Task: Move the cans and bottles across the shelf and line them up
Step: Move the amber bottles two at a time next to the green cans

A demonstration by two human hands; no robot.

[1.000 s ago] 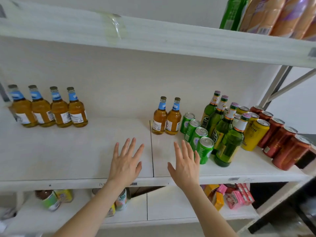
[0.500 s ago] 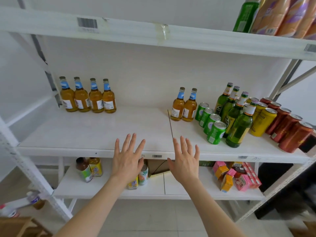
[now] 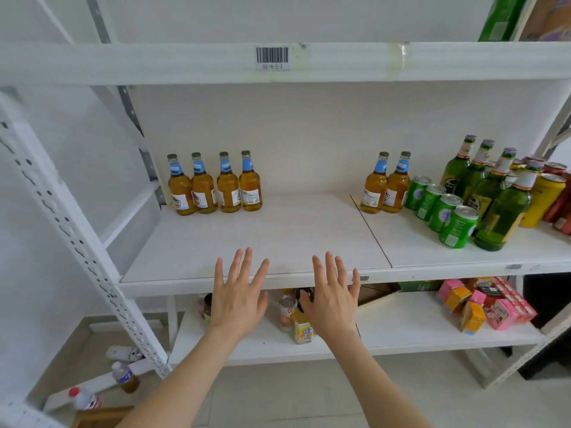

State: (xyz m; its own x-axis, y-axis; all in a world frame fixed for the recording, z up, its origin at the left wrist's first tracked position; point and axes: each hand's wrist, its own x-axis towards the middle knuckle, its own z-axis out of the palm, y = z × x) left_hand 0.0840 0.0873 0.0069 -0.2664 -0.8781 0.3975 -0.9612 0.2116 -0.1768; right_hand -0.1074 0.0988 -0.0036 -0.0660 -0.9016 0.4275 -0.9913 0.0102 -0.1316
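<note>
One shelf (image 3: 278,230) carries it all: four amber bottles (image 3: 216,186) in a row at its back left, an amber pair (image 3: 386,189) just right of the seam (image 3: 370,230), then green bottles (image 3: 491,196), green cans (image 3: 445,208) and what look like red cans (image 3: 562,211), cut off at the edge. Your left grip (image 3: 238,298) and right grip (image 3: 333,298) hover before the shelf's front, fingers spread, holding nothing.

Six amber bottles (image 3: 228,189), four at left and two at right, four green cans (image 3: 458,227), four green bottles (image 3: 502,217)
</note>
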